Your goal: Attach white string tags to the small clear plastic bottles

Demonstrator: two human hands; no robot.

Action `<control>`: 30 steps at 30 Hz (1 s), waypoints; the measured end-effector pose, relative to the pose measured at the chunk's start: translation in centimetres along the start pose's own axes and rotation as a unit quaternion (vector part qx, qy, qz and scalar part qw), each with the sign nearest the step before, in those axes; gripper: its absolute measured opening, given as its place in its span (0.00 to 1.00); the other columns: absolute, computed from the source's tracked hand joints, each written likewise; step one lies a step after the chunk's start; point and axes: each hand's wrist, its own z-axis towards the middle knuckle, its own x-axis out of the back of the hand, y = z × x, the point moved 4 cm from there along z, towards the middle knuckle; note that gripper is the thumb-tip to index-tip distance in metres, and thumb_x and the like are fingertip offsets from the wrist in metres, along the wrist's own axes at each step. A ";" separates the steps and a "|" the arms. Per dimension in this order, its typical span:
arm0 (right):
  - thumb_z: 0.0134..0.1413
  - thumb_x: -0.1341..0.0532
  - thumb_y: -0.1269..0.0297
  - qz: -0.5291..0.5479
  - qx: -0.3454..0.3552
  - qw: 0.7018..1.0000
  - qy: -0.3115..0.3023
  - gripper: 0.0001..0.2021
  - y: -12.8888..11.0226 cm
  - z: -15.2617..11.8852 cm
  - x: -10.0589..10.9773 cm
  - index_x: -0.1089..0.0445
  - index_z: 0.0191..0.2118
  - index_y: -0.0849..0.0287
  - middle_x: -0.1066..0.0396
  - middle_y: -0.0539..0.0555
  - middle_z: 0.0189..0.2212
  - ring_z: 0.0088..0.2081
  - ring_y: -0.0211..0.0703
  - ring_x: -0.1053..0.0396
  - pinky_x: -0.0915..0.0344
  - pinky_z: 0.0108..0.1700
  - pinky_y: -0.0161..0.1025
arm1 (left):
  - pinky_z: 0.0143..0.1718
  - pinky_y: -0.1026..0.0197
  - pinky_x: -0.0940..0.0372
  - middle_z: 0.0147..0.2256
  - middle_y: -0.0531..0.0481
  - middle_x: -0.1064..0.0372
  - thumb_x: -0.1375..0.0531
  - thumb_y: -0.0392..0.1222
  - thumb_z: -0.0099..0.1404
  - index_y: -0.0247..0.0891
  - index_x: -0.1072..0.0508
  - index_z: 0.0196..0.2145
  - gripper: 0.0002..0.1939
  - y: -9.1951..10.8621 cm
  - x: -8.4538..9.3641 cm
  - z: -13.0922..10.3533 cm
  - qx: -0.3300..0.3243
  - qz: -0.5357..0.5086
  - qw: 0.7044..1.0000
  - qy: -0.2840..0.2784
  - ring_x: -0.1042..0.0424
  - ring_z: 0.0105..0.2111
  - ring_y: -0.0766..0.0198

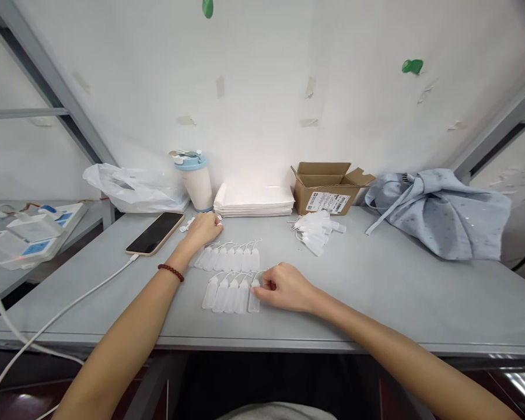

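Two rows of translucent white tags with white string loops lie on the grey table. The back row [231, 258] runs just below my left hand; the front row [228, 294] is nearer the table edge. My right hand [291, 287] is pinched at the top of the rightmost front tag [254, 300], thumb and forefinger together. At the left end behind the rows, my left hand [204, 229] is curled down, with small white pieces [186, 225] beside it. What its fingers hold is hidden. A loose pile of similar tags [315, 230] lies farther right.
Along the wall stand a plastic bag [135, 189], a blue-lidded cup [196, 181], a stack of white sheets [254, 201] and an open cardboard box [328, 189]. A charging phone [155, 233] lies left, its cable [83, 297] crossing the edge. Blue-grey cloth [441, 216] lies right.
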 end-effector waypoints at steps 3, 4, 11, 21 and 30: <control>0.46 0.41 0.61 0.003 -0.009 1.000 -0.017 0.19 0.0 -0.1 0.1 0.49 0.14 0.59 0.50 0.45 0.12 0.19 0.31 0.52 0.55 0.24 0.34 | 0.38 0.59 0.36 0.31 0.42 0.24 0.44 0.42 0.53 0.38 0.22 0.29 0.11 -0.1 0.2 -0.1 0.003 -0.025 1.000 0.007 0.26 0.37 0.51; 0.46 0.41 0.60 0.001 -0.012 1.000 -0.020 0.20 0.0 -0.1 0.1 0.49 0.13 0.59 0.51 0.45 0.12 0.19 0.31 0.52 0.55 0.24 0.34 | 0.38 0.58 0.36 0.31 0.42 0.24 0.44 0.42 0.53 0.37 0.22 0.29 0.12 0.0 0.2 -0.1 0.002 -0.035 0.999 0.009 0.26 0.37 0.50; 0.43 0.39 0.58 -0.015 -0.013 0.999 -0.042 0.21 0.5 -0.5 0.1 0.49 0.12 0.59 0.54 0.44 0.12 0.18 0.31 0.56 0.57 0.22 0.34 | 0.39 0.58 0.35 0.31 0.43 0.24 0.45 0.43 0.54 0.36 0.23 0.30 0.13 0.5 0.6 -0.3 -0.015 -0.056 0.998 0.019 0.26 0.37 0.51; 0.43 0.39 0.62 0.054 -0.013 0.997 -0.048 0.18 1.1 -0.9 0.8 0.46 0.13 0.59 0.47 0.44 0.11 0.17 0.30 0.50 0.54 0.20 0.33 | 0.34 0.60 0.34 0.29 0.47 0.26 0.38 0.47 0.51 0.35 0.27 0.28 0.12 3.1 2.5 -2.1 -0.003 -0.315 0.949 0.002 0.27 0.31 0.59; 0.51 0.40 0.58 0.240 0.033 0.966 0.087 0.12 1.6 -1.3 4.1 0.32 0.24 0.61 0.27 0.52 0.23 0.26 0.37 0.32 0.38 0.30 0.33 | 0.28 0.63 0.38 0.27 0.50 0.28 0.34 0.50 0.51 0.36 0.25 0.32 0.16 7.4 3.1 -5.4 -0.085 -0.463 0.855 -0.217 0.33 0.25 0.66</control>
